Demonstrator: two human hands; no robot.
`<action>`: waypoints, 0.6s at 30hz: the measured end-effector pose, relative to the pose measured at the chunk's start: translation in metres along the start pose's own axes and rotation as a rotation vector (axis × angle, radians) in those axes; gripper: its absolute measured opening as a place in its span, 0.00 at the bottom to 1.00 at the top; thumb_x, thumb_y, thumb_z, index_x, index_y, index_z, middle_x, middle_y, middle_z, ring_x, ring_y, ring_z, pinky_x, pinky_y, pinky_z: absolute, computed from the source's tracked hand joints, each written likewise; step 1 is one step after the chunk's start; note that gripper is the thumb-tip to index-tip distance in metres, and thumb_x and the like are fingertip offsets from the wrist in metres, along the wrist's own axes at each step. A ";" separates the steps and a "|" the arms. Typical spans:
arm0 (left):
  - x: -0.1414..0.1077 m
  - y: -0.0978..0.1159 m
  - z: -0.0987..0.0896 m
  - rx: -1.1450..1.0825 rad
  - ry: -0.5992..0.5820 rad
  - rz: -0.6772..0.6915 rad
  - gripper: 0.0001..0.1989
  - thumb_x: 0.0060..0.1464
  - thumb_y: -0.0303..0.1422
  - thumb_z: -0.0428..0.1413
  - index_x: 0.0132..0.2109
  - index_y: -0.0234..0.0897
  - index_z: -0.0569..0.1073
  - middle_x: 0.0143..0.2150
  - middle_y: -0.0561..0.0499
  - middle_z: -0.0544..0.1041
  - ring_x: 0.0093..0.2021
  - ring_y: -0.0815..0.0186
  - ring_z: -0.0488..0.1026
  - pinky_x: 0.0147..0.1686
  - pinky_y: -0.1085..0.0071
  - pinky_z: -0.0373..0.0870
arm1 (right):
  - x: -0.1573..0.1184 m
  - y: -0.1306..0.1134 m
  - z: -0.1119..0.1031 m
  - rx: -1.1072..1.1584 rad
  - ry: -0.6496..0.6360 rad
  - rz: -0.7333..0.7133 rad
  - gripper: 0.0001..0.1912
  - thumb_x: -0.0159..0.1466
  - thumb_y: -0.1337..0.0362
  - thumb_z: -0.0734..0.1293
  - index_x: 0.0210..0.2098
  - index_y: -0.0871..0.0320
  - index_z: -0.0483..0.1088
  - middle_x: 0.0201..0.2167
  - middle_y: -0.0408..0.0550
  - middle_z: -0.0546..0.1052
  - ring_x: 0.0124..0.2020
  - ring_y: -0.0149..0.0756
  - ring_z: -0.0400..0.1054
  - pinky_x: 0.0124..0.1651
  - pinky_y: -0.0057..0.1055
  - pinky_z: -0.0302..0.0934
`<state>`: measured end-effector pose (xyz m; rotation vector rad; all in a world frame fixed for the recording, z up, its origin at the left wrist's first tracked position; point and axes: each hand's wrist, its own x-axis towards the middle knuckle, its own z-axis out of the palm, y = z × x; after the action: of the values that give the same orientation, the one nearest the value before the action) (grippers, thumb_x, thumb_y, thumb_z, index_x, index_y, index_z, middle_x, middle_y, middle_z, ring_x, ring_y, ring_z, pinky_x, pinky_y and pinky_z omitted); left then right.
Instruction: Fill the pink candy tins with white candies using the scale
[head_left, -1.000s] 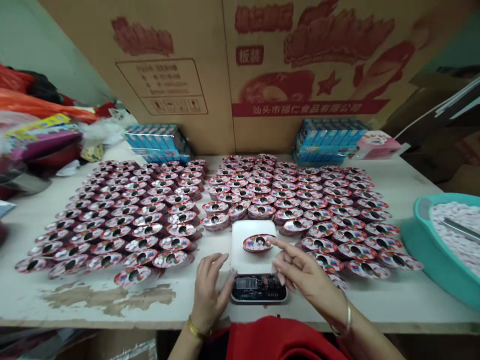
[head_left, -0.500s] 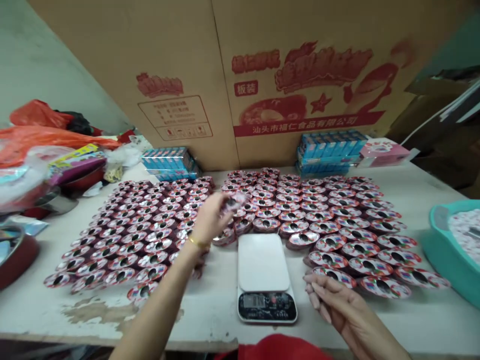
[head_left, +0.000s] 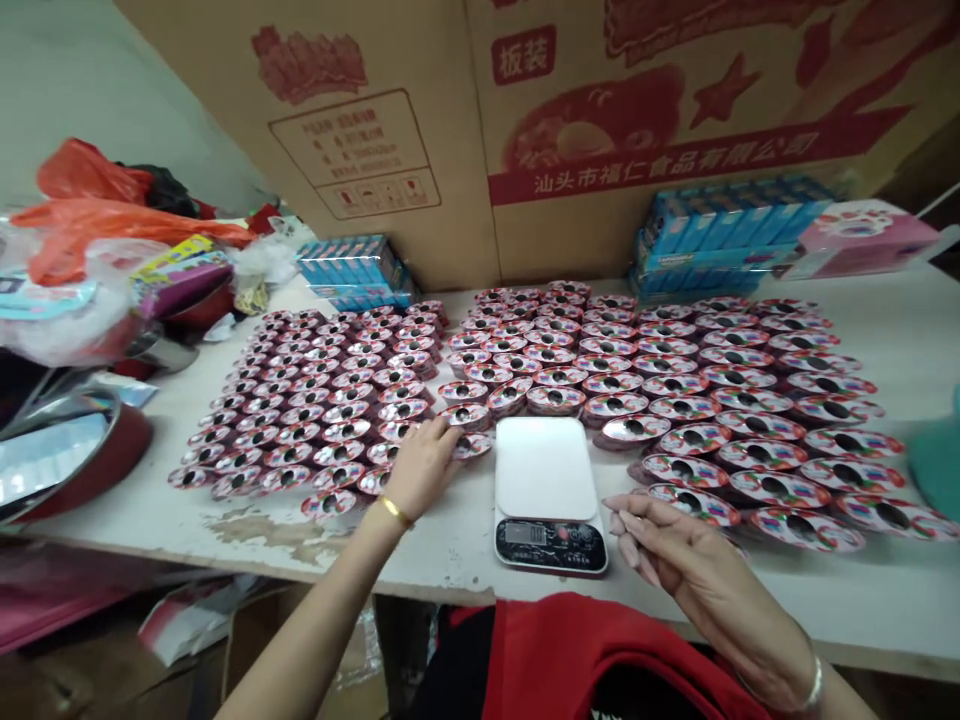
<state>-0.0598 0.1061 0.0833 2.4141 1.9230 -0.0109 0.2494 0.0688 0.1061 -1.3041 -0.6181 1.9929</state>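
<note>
Packs [head_left: 472, 446] under L hand [head_left: 420, 468], R hand [head_left: 690, 545] near digital scale [head_left: 546, 455].

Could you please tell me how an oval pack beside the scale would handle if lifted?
This oval red-and-silver pack is probably light and fairly stiff, since it holds its shape in the rows. Its glossy surface may be slippery, and, leaning on its neighbours, it might tip.

Bright, even light, faint shadow under the right hand [head_left: 694, 560], bowed frame edges.
</note>
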 end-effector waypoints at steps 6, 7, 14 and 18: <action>-0.041 -0.019 -0.004 -0.097 0.265 -0.048 0.18 0.56 0.38 0.55 0.53 0.39 0.66 0.53 0.43 0.69 0.52 0.57 0.66 0.49 0.60 0.61 | 0.000 0.009 0.000 0.031 -0.008 0.069 0.20 0.49 0.57 0.78 0.39 0.58 0.78 0.33 0.48 0.75 0.30 0.29 0.65 0.33 0.22 0.63; -0.054 -0.027 -0.007 -0.086 0.264 -0.058 0.17 0.56 0.39 0.55 0.51 0.40 0.67 0.53 0.43 0.69 0.53 0.56 0.65 0.50 0.59 0.60 | 0.000 0.010 -0.001 0.029 -0.010 0.081 0.20 0.49 0.57 0.78 0.39 0.59 0.78 0.33 0.48 0.76 0.30 0.28 0.65 0.34 0.22 0.63; -0.109 -0.051 0.006 0.161 0.164 -0.147 0.06 0.56 0.33 0.55 0.42 0.42 0.73 0.55 0.44 0.68 0.55 0.50 0.62 0.49 0.54 0.58 | 0.005 0.012 0.011 -0.070 -0.136 0.136 0.22 0.49 0.56 0.78 0.40 0.62 0.76 0.29 0.49 0.76 0.27 0.27 0.64 0.33 0.22 0.62; -0.101 -0.027 -0.009 0.077 0.249 -0.095 0.05 0.59 0.32 0.52 0.39 0.41 0.73 0.56 0.44 0.68 0.55 0.52 0.63 0.49 0.56 0.59 | 0.006 0.015 0.018 -0.113 -0.201 0.079 0.20 0.49 0.54 0.77 0.35 0.62 0.75 0.30 0.49 0.76 0.25 0.25 0.63 0.27 0.22 0.57</action>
<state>-0.1089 0.0145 0.0948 2.4720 2.1768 0.2262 0.2273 0.0631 0.0988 -1.2188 -0.7947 2.1993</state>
